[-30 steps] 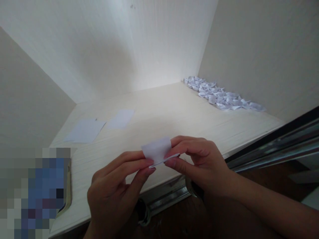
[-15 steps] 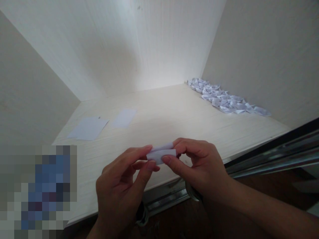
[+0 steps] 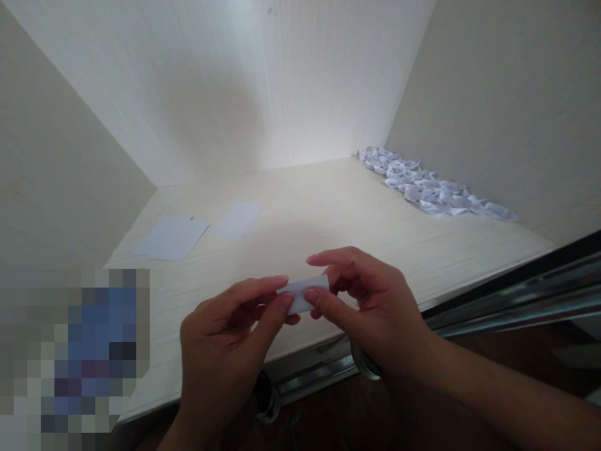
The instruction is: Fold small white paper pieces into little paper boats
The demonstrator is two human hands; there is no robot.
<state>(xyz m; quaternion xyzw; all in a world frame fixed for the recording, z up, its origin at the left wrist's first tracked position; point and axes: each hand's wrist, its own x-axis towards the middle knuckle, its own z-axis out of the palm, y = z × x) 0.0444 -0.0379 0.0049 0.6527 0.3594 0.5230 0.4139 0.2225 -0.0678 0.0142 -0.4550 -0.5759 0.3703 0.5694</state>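
Note:
A small folded piece of white paper (image 3: 303, 293) is held above the front of the pale board. My left hand (image 3: 235, 338) pinches its left end between thumb and fingers. From the other side, my right hand (image 3: 370, 297) has its thumb pressed on the paper's front, with the other fingers behind it and the index finger raised off it. Flat on the board beyond my left hand lie a white paper stack or sheet (image 3: 171, 238) and a smaller white paper piece (image 3: 238, 220).
Along the right wall runs a pile of folded white paper pieces (image 3: 432, 188). Pale panels (image 3: 300, 81) enclose the board (image 3: 319, 194) at the back and sides. A metal rail (image 3: 319, 373) runs below its front edge. A blurred-out patch covers the lower left.
The paper's raised back flap has been folded down, so it now looks like one narrow strip. My right index finger has lifted off it. The view has shifted slightly.

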